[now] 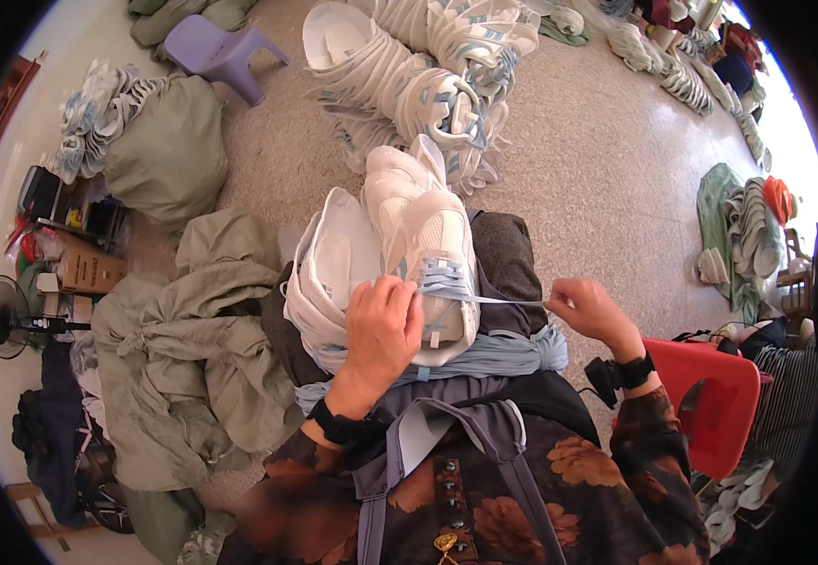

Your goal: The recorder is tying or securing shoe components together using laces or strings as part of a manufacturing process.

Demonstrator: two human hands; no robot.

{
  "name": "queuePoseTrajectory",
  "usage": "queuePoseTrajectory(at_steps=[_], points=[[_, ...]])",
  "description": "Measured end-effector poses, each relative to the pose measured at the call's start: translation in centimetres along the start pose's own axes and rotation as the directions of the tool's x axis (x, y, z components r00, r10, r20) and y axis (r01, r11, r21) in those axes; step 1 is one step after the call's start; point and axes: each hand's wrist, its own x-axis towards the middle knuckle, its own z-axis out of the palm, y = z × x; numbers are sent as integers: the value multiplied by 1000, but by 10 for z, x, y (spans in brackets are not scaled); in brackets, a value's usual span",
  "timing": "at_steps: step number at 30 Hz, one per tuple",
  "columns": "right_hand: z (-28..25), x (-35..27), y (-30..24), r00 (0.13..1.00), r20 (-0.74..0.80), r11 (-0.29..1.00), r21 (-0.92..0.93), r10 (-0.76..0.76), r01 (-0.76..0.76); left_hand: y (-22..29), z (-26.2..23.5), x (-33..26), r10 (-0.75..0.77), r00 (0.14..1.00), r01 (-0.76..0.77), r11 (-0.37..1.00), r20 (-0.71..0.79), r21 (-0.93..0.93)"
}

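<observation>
On my lap lies a white shoe upper [438,231] with a mesh toe and light blue lacing. Several more white uppers [338,247] are stacked against it on the left. My left hand [385,325] is closed at the left edge of the lacing, its fingertips pressed on the upper; whether they also pinch lace is hidden. Out to the right, my right hand [590,309] pinches the end of a light blue shoelace [498,300], drawn taut from the eyelets. Below the upper, a tied bundle of light blue laces [512,353] lies across my lap.
Nested white uppers [413,89] are heaped on the floor ahead. A purple stool [216,49] and stuffed green sack [169,146] stand far left, with green cloth [192,339] nearer. A red plastic chair [710,400] is close on my right; a black fan [4,318] is at left.
</observation>
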Motion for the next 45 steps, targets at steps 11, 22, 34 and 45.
queuePoseTrajectory(at_steps=[11,22,34,45], points=[[35,52,-90,951,-110,899,309,-290,310,14,-30,-41,-249,961,276,902,120,-331],[10,38,-86,982,21,896,414,-187,162,31,-13,-73,-406,656,729,121,636,-674],[11,42,-102,962,79,929,293,-260,227,16,4,-78,-346,552,418,-673,759,-611],[-23,26,-141,929,262,918,366,-261,155,32,37,-36,-428,578,297,-683,695,-668]])
